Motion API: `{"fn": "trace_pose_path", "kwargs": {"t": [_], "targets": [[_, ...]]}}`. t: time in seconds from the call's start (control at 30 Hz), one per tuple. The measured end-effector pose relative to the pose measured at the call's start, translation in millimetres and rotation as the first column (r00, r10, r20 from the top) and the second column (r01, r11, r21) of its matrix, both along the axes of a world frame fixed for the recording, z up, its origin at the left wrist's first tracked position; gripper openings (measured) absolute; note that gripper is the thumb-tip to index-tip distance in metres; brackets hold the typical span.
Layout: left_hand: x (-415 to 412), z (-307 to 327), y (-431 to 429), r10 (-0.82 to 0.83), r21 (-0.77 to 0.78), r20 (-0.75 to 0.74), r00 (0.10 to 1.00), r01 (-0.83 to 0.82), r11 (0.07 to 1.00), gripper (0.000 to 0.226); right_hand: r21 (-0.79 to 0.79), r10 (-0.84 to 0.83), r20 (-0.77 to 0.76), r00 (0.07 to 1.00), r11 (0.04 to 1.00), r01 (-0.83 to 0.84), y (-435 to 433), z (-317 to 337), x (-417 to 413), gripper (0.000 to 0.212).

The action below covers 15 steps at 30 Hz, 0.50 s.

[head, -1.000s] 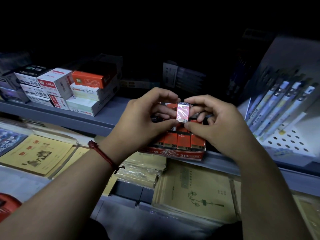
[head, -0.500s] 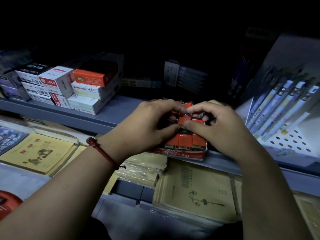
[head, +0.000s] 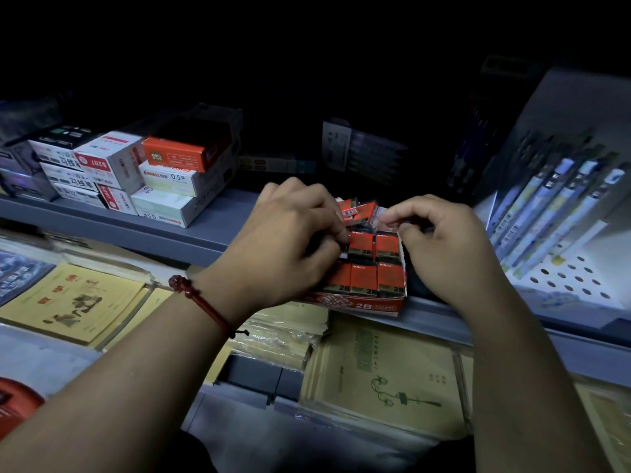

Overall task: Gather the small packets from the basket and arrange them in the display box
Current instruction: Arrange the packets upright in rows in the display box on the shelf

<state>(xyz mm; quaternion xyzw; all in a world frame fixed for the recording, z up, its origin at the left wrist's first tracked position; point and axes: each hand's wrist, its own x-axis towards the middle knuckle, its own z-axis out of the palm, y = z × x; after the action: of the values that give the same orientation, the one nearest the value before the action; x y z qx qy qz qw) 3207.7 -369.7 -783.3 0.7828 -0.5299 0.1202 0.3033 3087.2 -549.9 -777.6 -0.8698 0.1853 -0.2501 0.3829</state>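
The left forearm enters from 7 o'clock, the right from 5. The left hand (head: pixel 293 240) and right hand (head: pixel 444 247) lie knuckles-up, fingers curled, fingertips close together.

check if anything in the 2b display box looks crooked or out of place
Yes. At the back of the display box, two packets lie tilted across the top instead of standing in line. The front rows stand upright and even. Nothing else stands out.

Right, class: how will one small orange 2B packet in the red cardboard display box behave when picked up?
Probably light: the small orange 2B packet is tiny beside the left hand. Likely stiff, given its boxy edges. Possibly slippery: its wrap looks shiny.
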Motion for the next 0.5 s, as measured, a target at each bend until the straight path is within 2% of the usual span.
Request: {"fn": "trace_pose_path", "kwargs": {"t": [0.17, 0.37, 0.5], "targets": [[-1.5, -0.6, -0.5, 0.019, 0.088, -0.020, 1.000, -0.017, 0.996, 0.029, 0.020, 0.004, -0.017, 1.000, 1.000, -0.003, 1.2, -4.0, 0.5, 0.024], [-0.8, -0.7, 0.5, -0.020, 0.110, -0.031, 0.999, 0.024, 0.994, 0.035, 0.050, 0.015, -0.046, 0.999, 0.999, -0.012, 1.9, -2.0, -0.3, 0.020], [0.6, -1.7, -0.1, -0.052, 0.092, -0.074, 0.996, 0.059, 0.994, 0.032, -0.005, -0.011, -0.047, 0.999, 1.000, 0.010, 4.5, -1.5, 1.4, 0.019]]}}
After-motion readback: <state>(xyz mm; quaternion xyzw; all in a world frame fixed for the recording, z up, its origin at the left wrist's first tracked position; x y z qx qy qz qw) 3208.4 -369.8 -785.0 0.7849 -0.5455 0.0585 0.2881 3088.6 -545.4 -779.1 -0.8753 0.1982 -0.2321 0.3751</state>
